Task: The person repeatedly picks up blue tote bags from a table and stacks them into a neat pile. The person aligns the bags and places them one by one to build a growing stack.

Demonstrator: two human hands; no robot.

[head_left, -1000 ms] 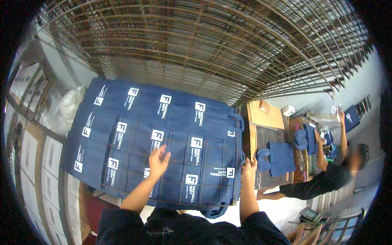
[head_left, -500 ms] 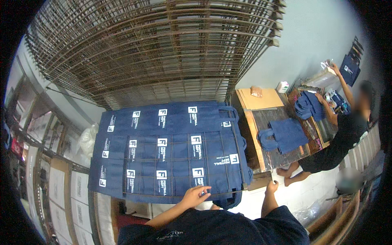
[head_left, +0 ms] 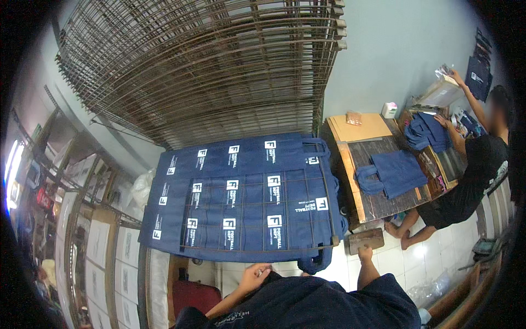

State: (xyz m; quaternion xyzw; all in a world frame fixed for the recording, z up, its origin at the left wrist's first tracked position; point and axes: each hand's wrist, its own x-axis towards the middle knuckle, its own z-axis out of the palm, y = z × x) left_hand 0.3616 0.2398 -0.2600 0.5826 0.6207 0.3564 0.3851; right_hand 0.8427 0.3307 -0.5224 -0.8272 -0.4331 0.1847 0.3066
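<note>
Navy tote bags with white prints lie in overlapping rows on a wire drying rack in front of me. My left hand is at the rack's near edge, close to my shirt, its fingers curled in; whatever they hold, if anything, I cannot make out. My right hand hangs low to the right, loosely closed, with nothing visible in it. Just beyond it, a wooden stool top shows above the tiled floor. Neither hand touches the bags.
A tall stack of wire racks rises behind the bags. On the right, a dark worktable carries a folded bag and brown board. A co-worker handles bags there. Boxes and a red seat are left.
My left hand has drawn back from the rack's near edge toward my body, its fingers curling in. My view has shifted, uncovering more of the wooden stool. The bags lie as before.
</note>
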